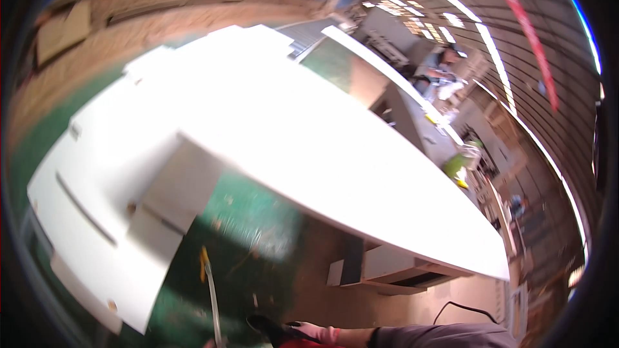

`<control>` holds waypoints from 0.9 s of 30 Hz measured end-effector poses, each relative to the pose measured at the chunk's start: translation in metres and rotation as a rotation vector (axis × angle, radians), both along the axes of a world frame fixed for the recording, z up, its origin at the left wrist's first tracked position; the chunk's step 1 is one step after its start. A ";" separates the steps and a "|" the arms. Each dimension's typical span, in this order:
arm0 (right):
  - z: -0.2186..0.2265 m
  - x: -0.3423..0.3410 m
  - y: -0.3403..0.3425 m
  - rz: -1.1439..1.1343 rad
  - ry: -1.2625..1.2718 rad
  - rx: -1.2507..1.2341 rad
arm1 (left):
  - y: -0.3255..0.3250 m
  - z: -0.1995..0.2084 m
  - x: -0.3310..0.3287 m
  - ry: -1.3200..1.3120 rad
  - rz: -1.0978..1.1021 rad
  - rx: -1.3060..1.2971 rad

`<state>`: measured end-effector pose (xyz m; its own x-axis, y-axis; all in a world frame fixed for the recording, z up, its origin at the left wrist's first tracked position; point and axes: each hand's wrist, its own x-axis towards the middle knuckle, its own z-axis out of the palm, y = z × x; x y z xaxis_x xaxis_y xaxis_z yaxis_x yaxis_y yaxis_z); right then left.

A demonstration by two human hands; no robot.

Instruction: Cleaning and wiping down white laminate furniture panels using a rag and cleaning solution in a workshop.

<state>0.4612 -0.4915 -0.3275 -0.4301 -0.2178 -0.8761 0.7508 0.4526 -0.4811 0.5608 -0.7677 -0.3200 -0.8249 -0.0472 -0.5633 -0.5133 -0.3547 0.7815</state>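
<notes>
At the bottom edge my right hand (316,333), in a pinkish glove, is closed around a black and red tool (274,330) that looks like a power drill. The lower part of the tool is cut off by the frame. Left of it, a pale narrow strip (215,309) with a yellow end (205,264) rises from the lower edge. A small pinkish patch at its foot may be my left hand, but its fingers do not show. Beyond my hands lies a large white panel (309,129), overexposed and blurred.
White boards (84,206) with slots lie at the left over a green floor (248,219). Under the panel's near edge stands an open cabinet frame (393,270). A black cable (464,307) loops at the lower right. Another person (440,74) is at the far right.
</notes>
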 end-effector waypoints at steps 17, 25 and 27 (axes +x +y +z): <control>0.096 0.121 0.126 -0.494 -0.248 -0.606 | 0.112 0.172 0.103 0.688 -1.070 -0.186; 0.363 0.080 0.172 -0.400 0.468 -0.635 | 0.173 0.181 0.134 1.030 -1.381 -0.550; 0.396 0.086 0.209 -0.273 0.868 -0.329 | 0.227 0.155 0.116 0.858 -1.427 -0.760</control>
